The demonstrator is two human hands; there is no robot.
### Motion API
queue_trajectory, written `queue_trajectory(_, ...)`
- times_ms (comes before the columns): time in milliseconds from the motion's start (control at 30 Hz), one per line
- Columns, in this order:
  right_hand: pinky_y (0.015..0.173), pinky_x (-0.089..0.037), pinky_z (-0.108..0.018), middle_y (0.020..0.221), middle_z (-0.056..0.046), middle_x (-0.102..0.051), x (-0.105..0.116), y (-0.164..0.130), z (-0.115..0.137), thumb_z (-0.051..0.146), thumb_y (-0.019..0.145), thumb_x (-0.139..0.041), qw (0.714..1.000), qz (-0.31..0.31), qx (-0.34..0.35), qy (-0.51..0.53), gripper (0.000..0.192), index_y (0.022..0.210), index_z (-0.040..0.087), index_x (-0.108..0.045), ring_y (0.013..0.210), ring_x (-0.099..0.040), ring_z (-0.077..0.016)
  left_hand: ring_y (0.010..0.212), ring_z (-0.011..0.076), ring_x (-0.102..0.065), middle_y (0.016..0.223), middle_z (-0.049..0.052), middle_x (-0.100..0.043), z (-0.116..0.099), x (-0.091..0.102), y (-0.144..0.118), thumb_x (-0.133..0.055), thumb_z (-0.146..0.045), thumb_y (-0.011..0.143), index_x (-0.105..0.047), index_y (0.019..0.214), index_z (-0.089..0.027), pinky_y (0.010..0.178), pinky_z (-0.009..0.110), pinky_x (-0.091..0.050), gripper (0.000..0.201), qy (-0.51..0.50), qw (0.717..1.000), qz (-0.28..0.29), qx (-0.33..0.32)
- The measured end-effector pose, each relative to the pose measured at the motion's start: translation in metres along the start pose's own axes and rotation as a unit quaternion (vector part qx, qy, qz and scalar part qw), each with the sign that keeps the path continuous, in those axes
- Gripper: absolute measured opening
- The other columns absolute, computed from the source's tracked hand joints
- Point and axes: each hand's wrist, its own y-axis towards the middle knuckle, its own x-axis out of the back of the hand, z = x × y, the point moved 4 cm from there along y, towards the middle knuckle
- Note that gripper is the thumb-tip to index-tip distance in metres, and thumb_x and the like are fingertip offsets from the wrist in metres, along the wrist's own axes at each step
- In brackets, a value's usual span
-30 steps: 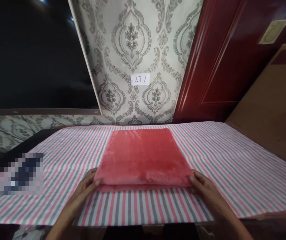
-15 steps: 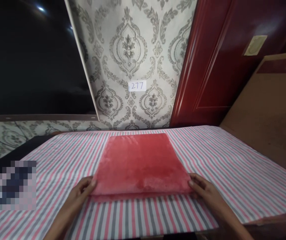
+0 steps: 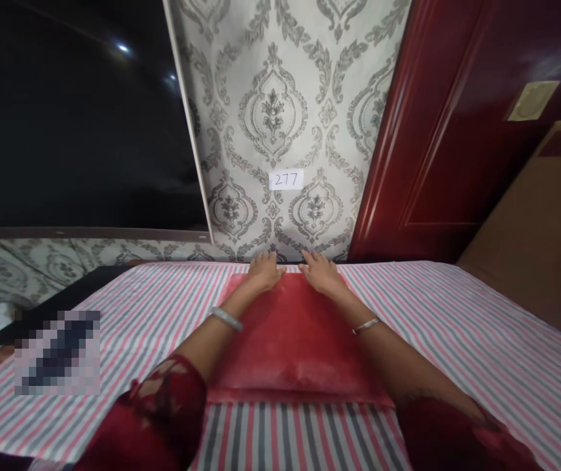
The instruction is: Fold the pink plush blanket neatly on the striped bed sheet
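Wall (image 3: 326, 147) dead ahead of my grip, limits forward reach. Striped cover (image 3: 422, 314) spreads underneath, both sides. Folded red cloth (image 3: 294, 347) runs back toward me; I've shifted from its near corners to its far edge, so work's at that end. Left hand (image 3: 264, 269), right hand (image 3: 323, 271): palms down, fingers spread, nothing gripped. Number card (image 3: 286, 179) ahead.

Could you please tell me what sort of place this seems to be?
Probably a room in a home, judging by the patterned wallpaper, the large dark screen, likely a television, and the striped cloth under the folded red fabric.
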Motion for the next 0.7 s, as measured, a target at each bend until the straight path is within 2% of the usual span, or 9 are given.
queue_trajectory(67,0.114,-0.022,-0.059,0.158,-0.016,-0.039,-0.021,0.006,-0.008,0.039,0.103,-0.034,0.999,0.008,-0.027,-0.039,0.053,0.152,0.021,-0.042,0.147,-0.029,-0.0346,0.148,0.037,-0.03,0.156,0.027,-0.037,0.007,-0.018,0.008,-0.045,-0.042,0.097,-0.041,0.147,-0.004,0.119,0.054,-0.025,0.063,0.013,0.999,-0.008,0.039)
queue_trajectory(133,0.114,-0.02,-0.06,0.152,-0.015,-0.048,-0.047,0.001,-0.021,0.042,0.103,-0.033,0.998,0.017,-0.026,-0.056,0.051,0.147,0.021,-0.05,0.143,-0.035,-0.0338,0.147,0.0392,-0.03,0.154,0.029,-0.039,0.022,-0.042,0.003,-0.044,-0.046,0.096,-0.044,0.146,-0.003,0.118,0.058,-0.022,0.065,0.022,0.997,-0.008,0.068)
queue_trajectory(233,0.114,-0.021,-0.056,0.143,-0.013,-0.057,-0.076,-0.009,-0.039,0.043,0.103,-0.031,0.998,0.014,-0.012,-0.056,0.05,0.142,0.021,-0.055,0.137,-0.043,-0.0312,0.144,0.0378,-0.037,0.148,0.026,-0.049,0.04,-0.073,-0.01,-0.04,-0.051,0.097,-0.049,0.143,-0.007,0.119,0.057,-0.02,0.064,0.028,0.996,-0.017,0.081)
queue_trajectory(300,0.115,-0.021,-0.055,0.145,-0.012,-0.056,-0.084,-0.011,-0.045,0.043,0.103,-0.03,0.999,0.003,-0.008,-0.052,0.051,0.142,0.022,-0.055,0.138,-0.042,-0.031,0.143,0.0366,-0.037,0.148,0.025,-0.049,0.045,-0.083,-0.014,-0.037,-0.053,0.098,-0.049,0.144,-0.008,0.12,0.056,-0.018,0.065,0.031,0.996,-0.028,0.083)
queue_trajectory(467,0.115,-0.022,-0.056,0.148,-0.012,-0.054,-0.084,-0.008,-0.046,0.042,0.104,-0.03,0.999,0.003,-0.014,-0.043,0.051,0.144,0.021,-0.054,0.139,-0.041,-0.0316,0.146,0.0361,-0.034,0.151,0.025,-0.047,0.051,-0.082,-0.01,-0.031,-0.055,0.098,-0.049,0.144,-0.007,0.121,0.056,-0.016,0.069,0.044,0.993,-0.037,0.103)
queue_trajectory(600,0.115,-0.022,-0.056,0.147,-0.012,-0.055,-0.082,-0.008,-0.046,0.041,0.104,-0.031,0.999,0.002,-0.011,-0.043,0.051,0.143,0.02,-0.054,0.14,-0.041,-0.0319,0.15,0.0368,-0.023,0.156,0.024,-0.039,0.075,-0.074,-0.009,-0.032,-0.053,0.098,-0.05,0.144,-0.01,0.12,0.061,-0.012,0.066,0.04,0.985,-0.023,0.165)
queue_trajectory(700,0.115,-0.022,-0.055,0.147,-0.013,-0.054,-0.08,-0.008,-0.045,0.041,0.104,-0.031,0.999,0.005,-0.012,-0.038,0.05,0.143,0.02,-0.055,0.139,-0.042,-0.0311,0.145,0.0404,-0.033,0.156,0.022,-0.039,0.098,-0.07,-0.012,-0.031,-0.05,0.098,-0.047,0.147,-0.015,0.113,0.062,-0.03,0.062,0.003,0.976,-0.001,0.22)
